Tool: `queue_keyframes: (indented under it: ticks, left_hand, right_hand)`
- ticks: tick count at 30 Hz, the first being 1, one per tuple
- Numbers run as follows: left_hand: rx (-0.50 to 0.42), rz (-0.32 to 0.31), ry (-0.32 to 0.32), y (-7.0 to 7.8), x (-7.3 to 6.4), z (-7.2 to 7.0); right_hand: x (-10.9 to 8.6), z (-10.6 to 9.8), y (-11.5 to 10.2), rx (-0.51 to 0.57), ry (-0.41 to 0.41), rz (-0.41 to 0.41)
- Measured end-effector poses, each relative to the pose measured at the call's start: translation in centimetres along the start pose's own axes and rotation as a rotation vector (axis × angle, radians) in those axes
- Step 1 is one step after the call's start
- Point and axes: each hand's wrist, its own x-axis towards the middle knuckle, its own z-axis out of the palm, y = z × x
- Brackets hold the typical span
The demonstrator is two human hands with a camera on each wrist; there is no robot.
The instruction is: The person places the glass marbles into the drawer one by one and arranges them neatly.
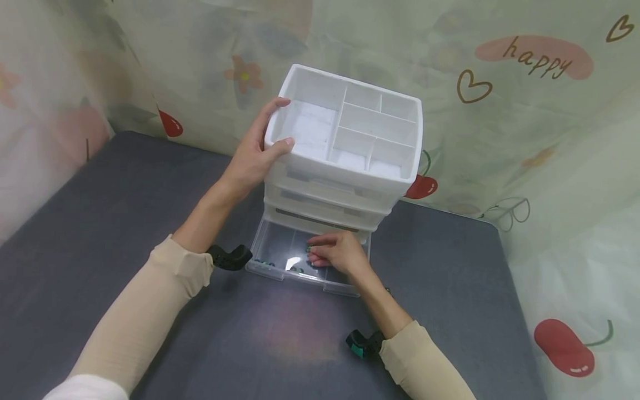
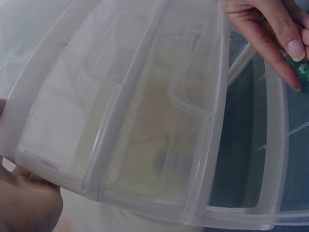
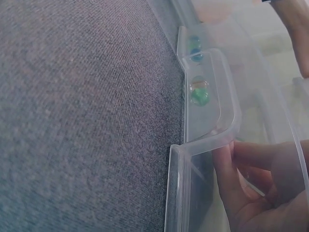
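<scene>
A white plastic drawer unit (image 1: pixel 340 173) stands on the table. My left hand (image 1: pixel 256 149) grips its top left edge, thumb over the rim. The clear bottom drawer (image 1: pixel 280 241) is pulled out at the front. Inside it is my right hand (image 1: pixel 341 254), fingers curled. In the left wrist view, a green marble (image 2: pixel 303 71) shows between that hand's thumb and fingers. Several marbles (image 1: pixel 296 270) lie along the drawer's front. The right wrist view shows a green marble (image 3: pixel 199 92) through the clear front wall, with my right hand (image 3: pixel 270 186) behind it.
The unit's top tray (image 1: pixel 312 125) is split into several compartments by thin walls. Above the pulled-out drawer, the other drawers (image 1: pixel 325 201) are closed. Dark grey cloth (image 1: pixel 200 333) covers the table. A printed curtain (image 1: pixel 350 33) hangs close behind the unit.
</scene>
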Motion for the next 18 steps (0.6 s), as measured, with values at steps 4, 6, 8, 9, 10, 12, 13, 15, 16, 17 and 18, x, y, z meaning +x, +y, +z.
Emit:
queue_keyframes:
  ticks: [4,6,8,9,10,12,13,15,16,17,18]
  left_hand:
    - [0.008,0.002,-0.003,-0.01,0.03,0.04]
    - [0.011,0.004,-0.003,-0.02,0.05,0.08]
    - [0.010,0.004,-0.002,-0.04,0.06,0.12]
    - [0.011,0.004,-0.001,-0.05,0.06,0.13]
    - [0.011,0.003,0.001,-0.05,0.06,0.15]
    - [0.013,0.002,0.002,-0.06,0.05,0.17]
    - [0.015,0.001,0.004,-0.06,0.03,0.16]
    - [0.018,-0.001,0.005,-0.05,-0.01,0.15]
    - [0.016,-0.002,0.005,-0.03,-0.01,0.14]
    - [0.017,-0.002,0.005,-0.01,-0.02,0.13]
    - [0.017,-0.002,0.006,0.01,-0.02,0.12]
  right_hand:
    - [-0.03,-0.03,0.03,-0.021,0.004,-0.007]
    - [-0.08,-0.05,0.00,-0.025,0.012,-0.010]
    - [-0.13,-0.08,-0.03,-0.025,0.019,-0.012]
    - [-0.16,-0.09,-0.06,-0.021,0.022,-0.013]
    - [-0.19,-0.09,-0.10,-0.016,0.024,-0.013]
    - [-0.20,-0.12,-0.13,0.001,0.024,-0.020]
    - [-0.20,-0.14,-0.14,0.016,0.021,-0.025]
    - [-0.20,-0.18,-0.21,0.053,0.014,-0.041]
    - [-0.22,-0.21,-0.26,0.068,0.010,-0.054]
    - [-0.26,-0.25,-0.32,0.083,0.007,-0.066]
    - [-0.32,-0.29,-0.40,0.097,0.004,-0.079]
